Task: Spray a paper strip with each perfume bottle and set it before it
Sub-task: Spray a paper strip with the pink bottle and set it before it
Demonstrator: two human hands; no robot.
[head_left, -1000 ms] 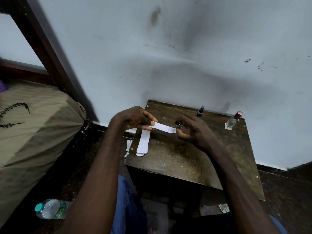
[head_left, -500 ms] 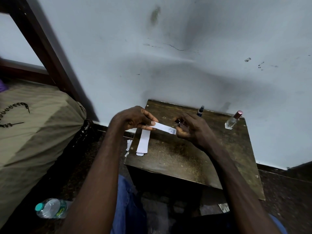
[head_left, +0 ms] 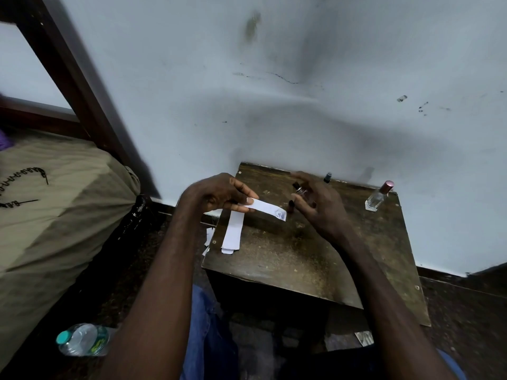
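My left hand (head_left: pixel 219 193) pinches one end of a white paper strip (head_left: pixel 267 209), which sticks out to the right above the small wooden table (head_left: pixel 288 256). A faint mark shows on the strip's free end. My right hand (head_left: pixel 319 207) holds a small clear perfume bottle (head_left: pixel 299 189) with a dark top just past the strip's end, and a small dark cap sits low between its fingers. A dark-capped bottle (head_left: pixel 327 178) stands by the wall behind my right hand. A clear bottle with a pink cap (head_left: pixel 378 196) stands at the table's far right.
A stack of spare white strips (head_left: pixel 232 235) lies on the table's left edge, with scraps on the floor beside it. The wall rises right behind the table. A bed with an olive cover (head_left: pixel 55 209) is on the left. A plastic water bottle (head_left: pixel 82 339) lies on the floor.
My right hand has lifted and tilted the small bottle up toward the wall, fingers spreading. My left hand and the strip have barely moved.
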